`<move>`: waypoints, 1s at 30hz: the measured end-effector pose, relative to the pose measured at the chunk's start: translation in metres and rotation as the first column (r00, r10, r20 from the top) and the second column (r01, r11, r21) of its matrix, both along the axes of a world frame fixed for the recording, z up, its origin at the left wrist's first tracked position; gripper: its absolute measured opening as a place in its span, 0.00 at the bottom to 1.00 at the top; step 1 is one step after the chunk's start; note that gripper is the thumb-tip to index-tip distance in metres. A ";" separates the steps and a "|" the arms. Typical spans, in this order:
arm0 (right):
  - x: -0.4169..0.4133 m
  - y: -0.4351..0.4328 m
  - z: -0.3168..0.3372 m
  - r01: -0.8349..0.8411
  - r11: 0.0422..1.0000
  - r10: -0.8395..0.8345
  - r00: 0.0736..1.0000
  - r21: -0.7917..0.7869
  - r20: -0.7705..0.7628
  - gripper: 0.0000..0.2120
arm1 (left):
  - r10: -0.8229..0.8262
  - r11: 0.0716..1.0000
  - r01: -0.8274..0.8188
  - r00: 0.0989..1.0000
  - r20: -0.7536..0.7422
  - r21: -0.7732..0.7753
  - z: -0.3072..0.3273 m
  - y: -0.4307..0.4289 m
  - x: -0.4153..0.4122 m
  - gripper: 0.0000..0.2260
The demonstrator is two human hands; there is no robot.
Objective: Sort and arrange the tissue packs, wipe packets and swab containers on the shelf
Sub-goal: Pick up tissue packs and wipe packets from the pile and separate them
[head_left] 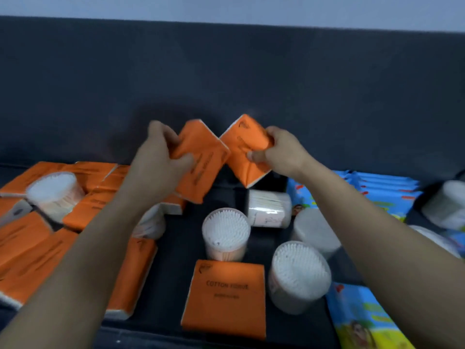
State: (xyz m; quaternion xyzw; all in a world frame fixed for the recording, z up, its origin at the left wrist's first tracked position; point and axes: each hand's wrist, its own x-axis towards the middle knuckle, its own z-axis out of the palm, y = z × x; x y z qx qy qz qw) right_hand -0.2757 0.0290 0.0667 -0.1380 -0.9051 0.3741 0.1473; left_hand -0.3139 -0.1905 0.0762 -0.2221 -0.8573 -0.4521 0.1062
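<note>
Nearest the lens, a flat tissue pack [222,298], orange, lay on the dark shelf [173,268], with a blue wipe packet [362,321] to its right. Between them stood an upright swab container [299,273]. A second container [226,233] stood just behind, and a third container [269,209] lay on its side. At left I saw a heap of orange packs [30,248] carrying a fourth container [54,192]. Above the shelf, the left hand [161,162] gripped a tilted left pack [201,170] and the right hand [281,152] gripped a tilted right pack [242,147]. Their inner corners were close, but I could not tell whether they touched. Stacked wipe packets [387,190] lay far right.
</note>
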 end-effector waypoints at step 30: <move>0.657 0.402 0.025 0.837 0.532 -0.837 0.495 -0.132 -0.235 0.12 | -0.825 0.564 0.825 0.565 0.017 -0.041 0.018 0.536 0.462 0.13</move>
